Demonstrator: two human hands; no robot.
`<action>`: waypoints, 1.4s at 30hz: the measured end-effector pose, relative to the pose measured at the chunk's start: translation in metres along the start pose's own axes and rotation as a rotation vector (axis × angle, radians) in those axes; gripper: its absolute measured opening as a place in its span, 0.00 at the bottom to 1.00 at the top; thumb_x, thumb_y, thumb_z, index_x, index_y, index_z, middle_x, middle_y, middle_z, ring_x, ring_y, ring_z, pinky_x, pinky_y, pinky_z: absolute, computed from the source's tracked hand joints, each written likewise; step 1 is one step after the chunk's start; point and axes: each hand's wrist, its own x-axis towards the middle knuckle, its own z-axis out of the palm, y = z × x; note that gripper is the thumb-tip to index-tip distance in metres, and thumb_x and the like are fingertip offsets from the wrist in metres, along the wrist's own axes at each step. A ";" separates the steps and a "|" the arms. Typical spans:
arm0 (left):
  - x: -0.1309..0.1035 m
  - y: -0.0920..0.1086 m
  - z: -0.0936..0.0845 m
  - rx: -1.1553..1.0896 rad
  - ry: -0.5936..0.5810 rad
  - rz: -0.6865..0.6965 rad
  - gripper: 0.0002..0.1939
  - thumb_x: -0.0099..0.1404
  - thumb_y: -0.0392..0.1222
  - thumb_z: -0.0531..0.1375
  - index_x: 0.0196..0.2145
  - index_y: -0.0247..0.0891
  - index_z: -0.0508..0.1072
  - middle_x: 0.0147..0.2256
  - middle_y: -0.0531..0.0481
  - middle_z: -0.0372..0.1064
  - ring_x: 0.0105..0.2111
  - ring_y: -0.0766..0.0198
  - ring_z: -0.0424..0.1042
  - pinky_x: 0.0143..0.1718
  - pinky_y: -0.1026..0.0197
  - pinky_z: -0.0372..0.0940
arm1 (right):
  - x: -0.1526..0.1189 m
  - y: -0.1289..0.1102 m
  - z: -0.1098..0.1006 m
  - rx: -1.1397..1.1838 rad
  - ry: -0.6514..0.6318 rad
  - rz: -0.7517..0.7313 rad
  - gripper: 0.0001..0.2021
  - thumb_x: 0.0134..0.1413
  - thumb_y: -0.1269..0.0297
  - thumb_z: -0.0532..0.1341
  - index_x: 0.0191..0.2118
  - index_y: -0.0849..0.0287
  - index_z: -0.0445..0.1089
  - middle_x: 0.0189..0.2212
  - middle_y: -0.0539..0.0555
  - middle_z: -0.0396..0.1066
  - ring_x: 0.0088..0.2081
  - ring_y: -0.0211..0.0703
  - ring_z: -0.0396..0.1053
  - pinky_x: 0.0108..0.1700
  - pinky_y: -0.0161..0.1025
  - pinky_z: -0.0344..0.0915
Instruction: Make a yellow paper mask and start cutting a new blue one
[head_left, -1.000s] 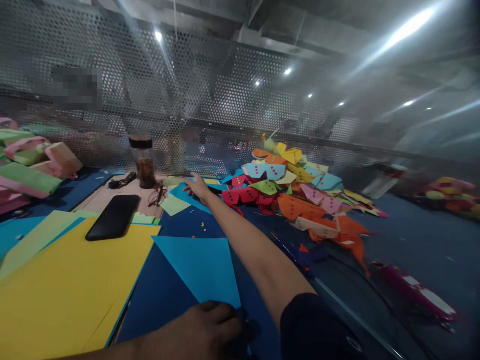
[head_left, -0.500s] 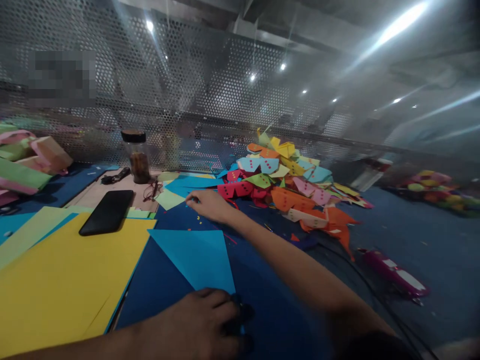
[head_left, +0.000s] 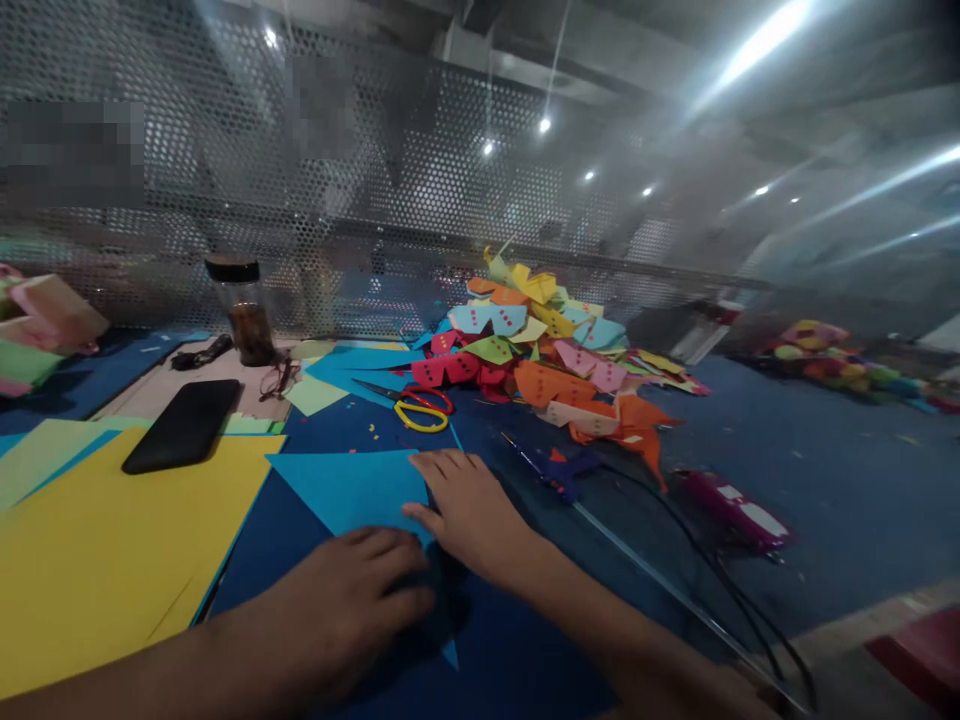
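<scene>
A blue sheet of paper folded to a triangle (head_left: 356, 490) lies flat on the dark blue surface. My left hand (head_left: 360, 595) rests over its lower part, fingers loosely bent and the thumb apart. At the right edge of the paper is my right hand (head_left: 476, 515), fingers stretched out and the thumb spread. Scissors (head_left: 421, 408) with a red and a yellow handle lie just beyond, blades pointing left. To the right of my right hand lies a dark blue glue gun (head_left: 564, 475) with a long clear glue stick (head_left: 660, 580) behind it.
A heap of colourful folded paper pieces (head_left: 555, 360) stands behind the scissors. On the left are yellow paper sheets (head_left: 135, 550), a black phone (head_left: 184, 425), glasses (head_left: 279, 375) and a lidded jar (head_left: 251, 320). A purple case (head_left: 735, 510) and black cords lie right. A perforated metal screen rises behind.
My right hand has come back from the scissors to the right edge of the blue paper, exposing the scissors. My left hand has shifted slightly up and left. The view has turned right.
</scene>
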 end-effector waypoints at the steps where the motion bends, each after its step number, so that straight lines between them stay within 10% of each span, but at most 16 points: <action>1: -0.004 -0.007 -0.002 0.035 0.027 -0.054 0.15 0.69 0.32 0.53 0.51 0.42 0.70 0.50 0.45 0.73 0.49 0.55 0.71 0.48 0.53 0.68 | -0.001 -0.001 0.002 -0.005 -0.001 -0.011 0.27 0.64 0.54 0.61 0.62 0.64 0.64 0.59 0.62 0.68 0.59 0.57 0.64 0.59 0.54 0.61; 11: -0.053 -0.087 0.006 0.354 0.145 -0.601 0.29 0.67 0.54 0.58 0.61 0.38 0.65 0.58 0.39 0.69 0.58 0.43 0.67 0.59 0.38 0.60 | -0.003 0.001 0.014 0.027 0.040 -0.071 0.27 0.63 0.55 0.62 0.62 0.64 0.64 0.59 0.62 0.69 0.60 0.56 0.64 0.63 0.54 0.57; 25: -0.052 -0.091 0.002 0.006 0.342 -0.775 0.19 0.67 0.53 0.57 0.54 0.48 0.71 0.49 0.47 0.72 0.49 0.49 0.73 0.49 0.48 0.70 | -0.007 0.010 0.009 0.390 0.110 -0.027 0.24 0.63 0.69 0.60 0.63 0.52 0.60 0.58 0.55 0.67 0.58 0.48 0.65 0.59 0.51 0.61; 33: -0.046 -0.084 -0.017 -0.156 0.471 -0.834 0.16 0.65 0.55 0.59 0.47 0.47 0.75 0.43 0.49 0.74 0.43 0.55 0.75 0.45 0.54 0.70 | -0.002 0.009 0.002 0.781 0.116 0.274 0.31 0.55 0.65 0.66 0.63 0.52 0.59 0.51 0.55 0.68 0.40 0.41 0.69 0.44 0.41 0.68; 38: -0.040 -0.074 -0.025 -0.169 0.586 -0.894 0.17 0.62 0.59 0.60 0.42 0.47 0.75 0.43 0.50 0.74 0.42 0.55 0.75 0.43 0.57 0.70 | 0.001 0.012 -0.005 0.680 0.045 0.271 0.10 0.58 0.59 0.64 0.31 0.58 0.66 0.26 0.46 0.64 0.28 0.37 0.62 0.30 0.35 0.57; 42: -0.040 -0.071 -0.028 -0.152 0.598 -0.934 0.18 0.61 0.60 0.60 0.43 0.48 0.73 0.42 0.52 0.75 0.43 0.53 0.75 0.47 0.53 0.69 | 0.001 0.018 -0.010 0.588 0.302 0.188 0.12 0.61 0.61 0.61 0.28 0.58 0.64 0.28 0.48 0.67 0.31 0.39 0.65 0.34 0.36 0.61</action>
